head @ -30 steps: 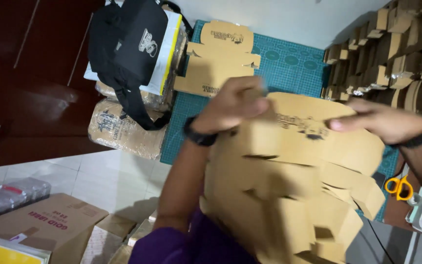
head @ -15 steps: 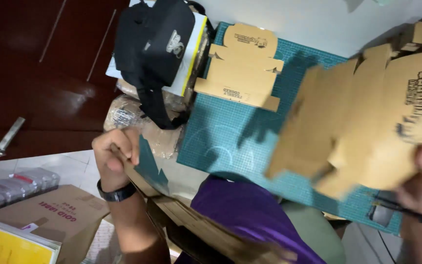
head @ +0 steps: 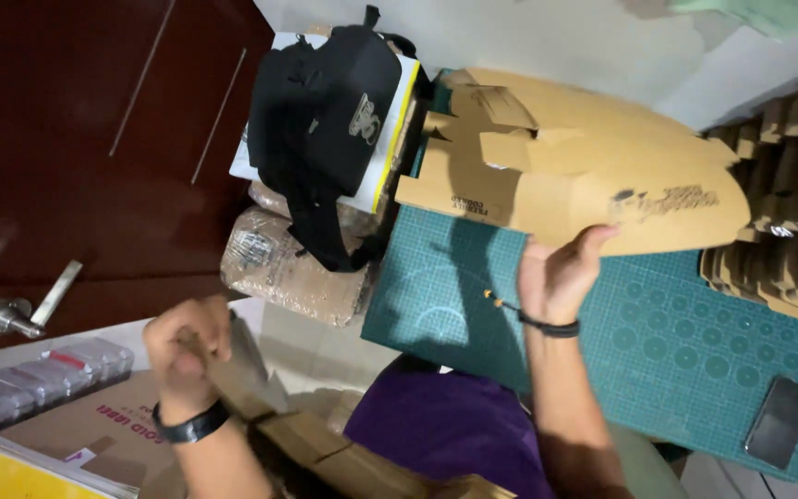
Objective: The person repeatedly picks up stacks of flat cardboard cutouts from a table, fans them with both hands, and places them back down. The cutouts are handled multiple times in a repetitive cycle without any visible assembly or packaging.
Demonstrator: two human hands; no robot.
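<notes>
Right hand [head: 556,277] clamped on flat box blank [head: 584,185] raised over green mat [head: 676,342], unfolded; left hand [head: 187,342] closed, apparently on cardboard strip [head: 260,407] at near left; more blanks [head: 787,231] stacked far right.

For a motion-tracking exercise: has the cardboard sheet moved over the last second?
Yes. The cardboard sheet, in the right hand, went from the near side of the green mat to its far end, beside the black bag.
</notes>
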